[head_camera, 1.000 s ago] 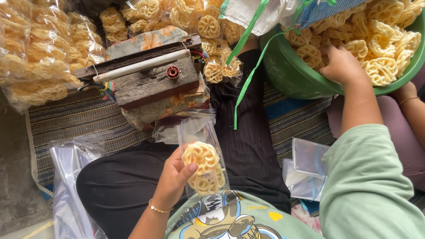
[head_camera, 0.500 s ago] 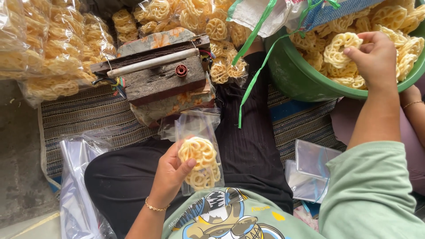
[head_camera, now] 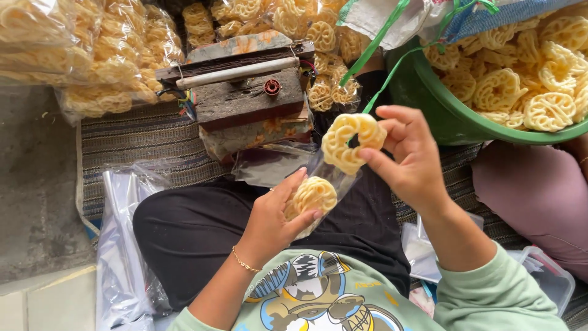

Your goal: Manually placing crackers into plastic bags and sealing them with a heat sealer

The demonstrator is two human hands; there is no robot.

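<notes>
A yellow flower-shaped cracker [head_camera: 353,142] is pinched between thumb and fingertips of the right hand [head_camera: 409,158], held in the air just above the mouth of a clear bag [head_camera: 334,178]. The bag is gripped by the left hand [head_camera: 275,217], fingers wrapped around its lower part, where more crackers [head_camera: 313,195] are already seen inside. Bag and hands are held over the black-clad lap [head_camera: 202,233], near the middle of the view.

At 2 o'clock from the held cracker, a green basin [head_camera: 441,110] heaped with loose crackers is seen, with a woven sack [head_camera: 392,15] and green straps [head_camera: 376,43] hanging over its rim. At 10 o'clock, a wooden sealer [head_camera: 245,92] with a pale bar and a small red knob is set on a striped mat [head_camera: 141,135]. Filled cracker bags [head_camera: 92,55] are stacked at 9 to 11 o'clock along the top edge, and more lie behind the sealer. Empty plastic bags [head_camera: 122,245] are spread at 8 o'clock, and a clear box [head_camera: 545,276] is seen at 4 o'clock. A pink-clad leg [head_camera: 539,196] of another person is seen at 3 o'clock.
</notes>
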